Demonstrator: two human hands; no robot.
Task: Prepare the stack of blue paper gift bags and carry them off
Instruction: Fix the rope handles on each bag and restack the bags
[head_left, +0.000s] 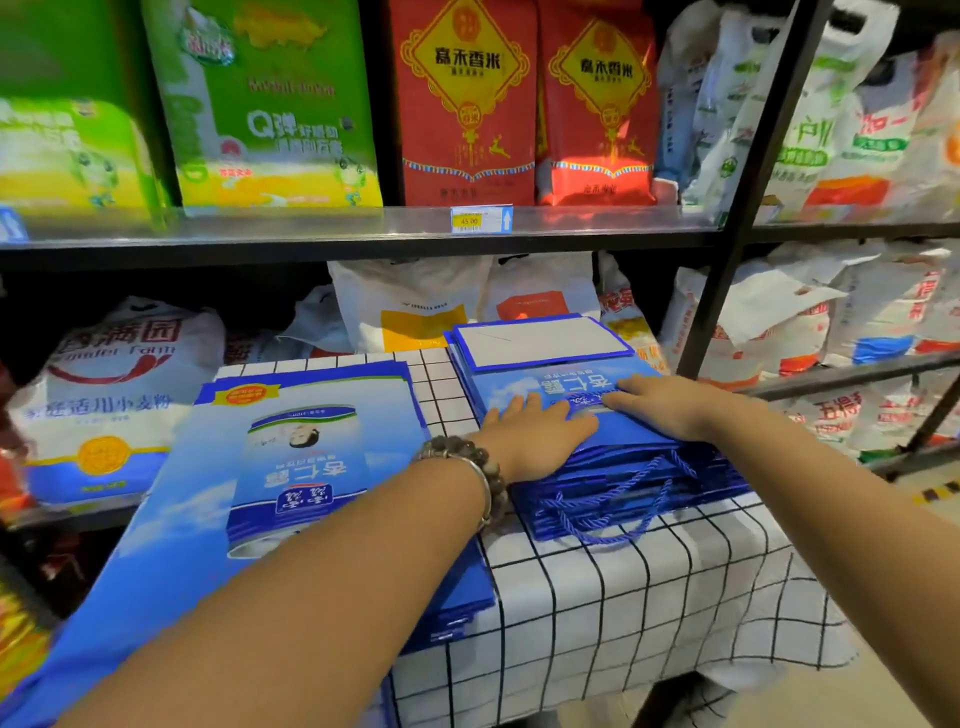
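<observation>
A stack of folded blue paper gift bags (550, 382) lies on the right part of a table covered with a white black-grid cloth (649, 587). Blue rope handles (618, 493) hang out of the stack's near edge. My left hand (535, 428) lies flat on top of the stack with straight fingers. My right hand (660, 402) presses flat on the same top bag, just to the right. A second pile of larger flat blue bags (291, 467) lies on the left of the table, partly under my left forearm.
Store shelves (363, 234) stand right behind the table, packed with rice and flour sacks. A black diagonal shelf post (748, 208) rises at the right. A yellow price tag (470, 221) sits on the shelf edge. Bare floor shows at lower right.
</observation>
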